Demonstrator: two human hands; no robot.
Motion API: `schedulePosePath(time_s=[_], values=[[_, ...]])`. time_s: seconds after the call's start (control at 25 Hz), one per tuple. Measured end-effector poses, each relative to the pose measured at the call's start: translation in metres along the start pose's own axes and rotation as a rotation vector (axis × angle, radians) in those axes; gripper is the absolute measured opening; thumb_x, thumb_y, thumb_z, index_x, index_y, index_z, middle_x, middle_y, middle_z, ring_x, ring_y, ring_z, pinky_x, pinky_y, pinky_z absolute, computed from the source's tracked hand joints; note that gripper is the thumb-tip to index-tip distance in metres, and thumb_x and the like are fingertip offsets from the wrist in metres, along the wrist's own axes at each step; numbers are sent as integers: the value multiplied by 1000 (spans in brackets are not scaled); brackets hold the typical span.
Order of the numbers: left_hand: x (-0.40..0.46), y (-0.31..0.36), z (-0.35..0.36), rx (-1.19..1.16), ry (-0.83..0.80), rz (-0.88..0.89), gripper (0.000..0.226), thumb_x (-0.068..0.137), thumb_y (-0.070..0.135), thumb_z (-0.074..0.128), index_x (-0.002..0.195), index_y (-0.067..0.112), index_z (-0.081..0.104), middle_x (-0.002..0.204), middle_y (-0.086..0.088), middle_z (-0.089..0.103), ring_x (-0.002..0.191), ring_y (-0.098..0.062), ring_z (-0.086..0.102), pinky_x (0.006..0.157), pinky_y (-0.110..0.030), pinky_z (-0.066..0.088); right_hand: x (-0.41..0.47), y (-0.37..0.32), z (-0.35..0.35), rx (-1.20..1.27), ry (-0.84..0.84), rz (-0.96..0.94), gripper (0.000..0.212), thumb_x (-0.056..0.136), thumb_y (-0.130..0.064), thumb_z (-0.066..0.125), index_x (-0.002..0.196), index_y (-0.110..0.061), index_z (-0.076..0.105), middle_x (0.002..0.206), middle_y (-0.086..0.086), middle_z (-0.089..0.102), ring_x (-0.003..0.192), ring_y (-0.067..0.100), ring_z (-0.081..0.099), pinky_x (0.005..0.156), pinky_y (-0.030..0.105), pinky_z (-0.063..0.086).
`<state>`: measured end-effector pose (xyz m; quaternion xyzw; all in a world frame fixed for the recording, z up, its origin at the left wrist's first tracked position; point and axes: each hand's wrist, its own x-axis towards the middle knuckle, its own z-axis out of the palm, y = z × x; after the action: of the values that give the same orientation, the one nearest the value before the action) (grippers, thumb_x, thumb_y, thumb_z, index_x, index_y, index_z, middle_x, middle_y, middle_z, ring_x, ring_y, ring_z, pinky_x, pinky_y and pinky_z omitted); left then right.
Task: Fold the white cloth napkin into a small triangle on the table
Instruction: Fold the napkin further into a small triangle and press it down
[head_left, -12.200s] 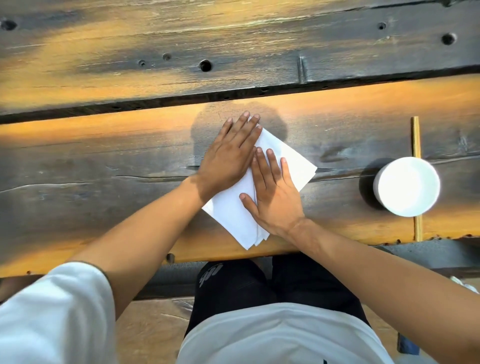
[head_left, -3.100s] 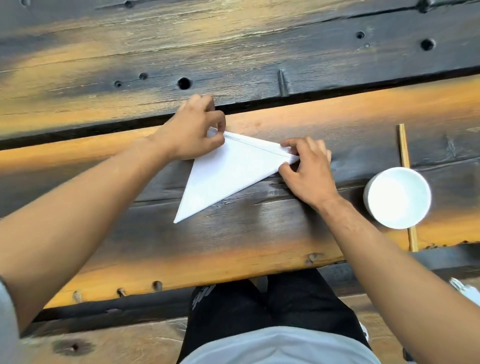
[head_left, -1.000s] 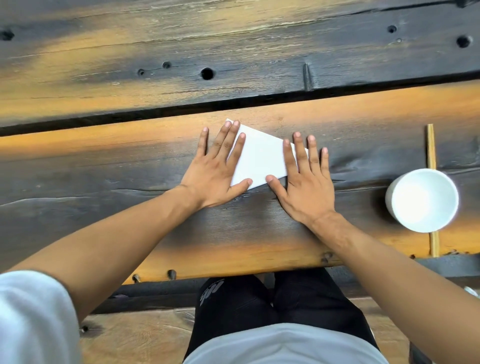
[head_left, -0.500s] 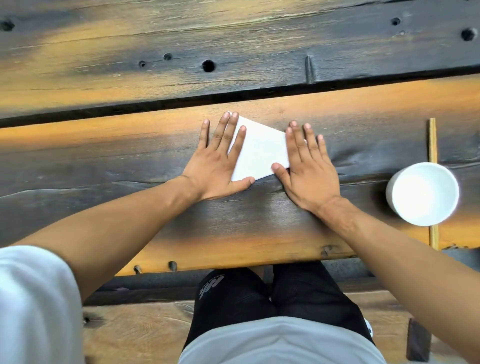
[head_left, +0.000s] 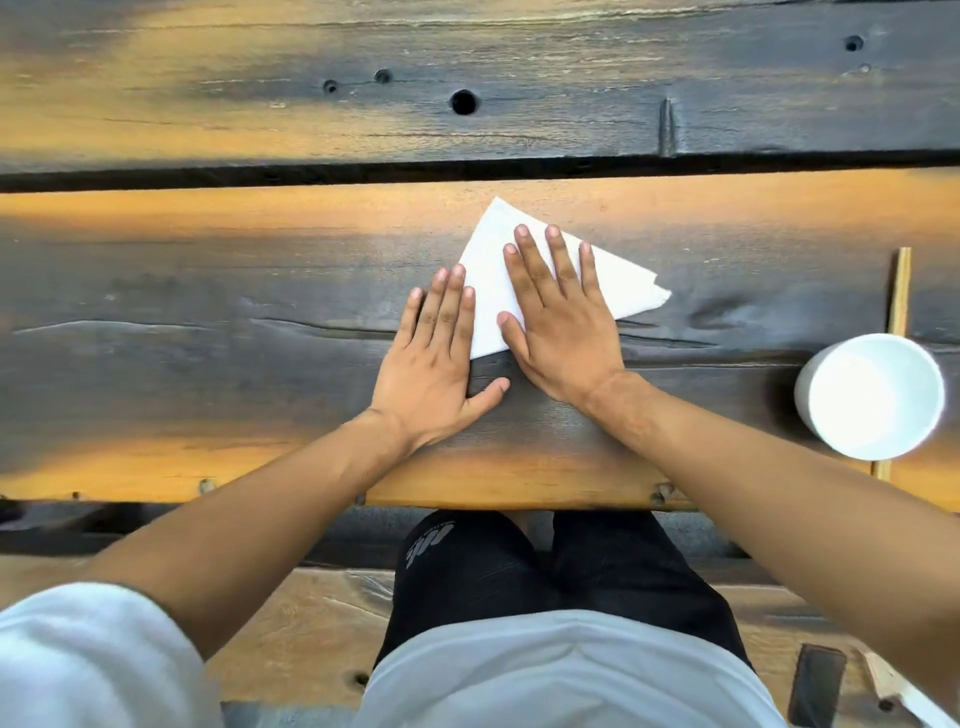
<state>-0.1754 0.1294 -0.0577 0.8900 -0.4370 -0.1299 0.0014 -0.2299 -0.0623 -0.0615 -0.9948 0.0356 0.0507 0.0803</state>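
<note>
**Both palms flat on the folded napkin**

My white cloth napkin (head_left: 613, 283) lies on the near plank of the bench (head_left: 208, 322), folded into a small triangle. One point aims away from me toward the dark gap between the planks, another points off to my right, and the near corner sits between my two hands.

My right hand (head_left: 558, 332) lies flat on top of the napkin, fingers straight and slightly spread, gripping nothing. Its fingertips reach up toward the far point, and the heel of the palm rests on the bare wood just past the napkin's near edge. The thumb lies along the napkin's left part.

My left hand (head_left: 434, 364) is flat as well, fingers straight and close together, holding nothing. It rests mostly on the wood just beside the napkin's left edge. Its fingertips touch or barely overlap that edge; I cannot tell which. The thumb stretches out to the right across the dark wood below the napkin's near corner, short of my right wrist.

Off to my right, well apart from the napkin, a white cup (head_left: 872, 397) stands upright near the bench's front edge. A thin wooden stick (head_left: 897, 301) lies under or behind it, running away from me.

The bench is dark weathered wood with orange patches and a few round holes in the far plank. Below its edge I see my dark trousers (head_left: 519, 571) and light shirt (head_left: 561, 675).
</note>
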Motion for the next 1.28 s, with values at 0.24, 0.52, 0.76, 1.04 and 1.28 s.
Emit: schedulePosePath(time_s=[0.24, 0.52, 0.76, 1.04, 1.28], values=[[-9, 3, 2, -37, -10, -100, 101, 96, 72, 29, 161, 0, 2, 170, -20, -5, 159, -32, -7, 128, -56, 3, -1, 10, 6, -23, -54, -13, 73, 105, -52, 26, 164, -11, 13, 173, 10, 8, 159, 36, 5, 126, 59, 8], [-14, 4, 1, -16, -59, -128, 102, 96, 73, 26, 161, -1, -2, 170, -20, -9, 158, -32, -10, 127, -58, 2, 20, 2, -5, -8, -49, -75, 76, 103, -53, 28, 164, -10, 14, 173, 11, 9, 159, 36, 5, 127, 57, 6], [-13, 7, -1, -21, -51, -147, 97, 98, 70, 24, 162, 2, -2, 171, -17, -9, 158, -30, -11, 127, -58, 2, 21, 7, -5, 24, -140, -35, 78, 102, -59, 25, 165, -15, 8, 174, 4, 1, 160, 32, 0, 127, 55, 3], [-24, 9, 0, -15, -101, -10, 85, 101, 67, 19, 164, 14, -2, 171, -19, -8, 158, -33, -12, 126, -62, 4, -43, 4, 3, 27, -157, 137, 81, 103, -61, 17, 164, -11, 0, 173, 8, -6, 159, 33, -6, 126, 58, -2], [-31, 41, 5, -56, -109, -35, 75, 103, 63, 21, 164, 26, -1, 170, -21, -11, 158, -35, -13, 126, -62, -1, -77, 25, 2, 3, -149, 158, 80, 103, -61, 19, 164, -12, 4, 173, 8, -2, 159, 34, 0, 126, 61, 3]])
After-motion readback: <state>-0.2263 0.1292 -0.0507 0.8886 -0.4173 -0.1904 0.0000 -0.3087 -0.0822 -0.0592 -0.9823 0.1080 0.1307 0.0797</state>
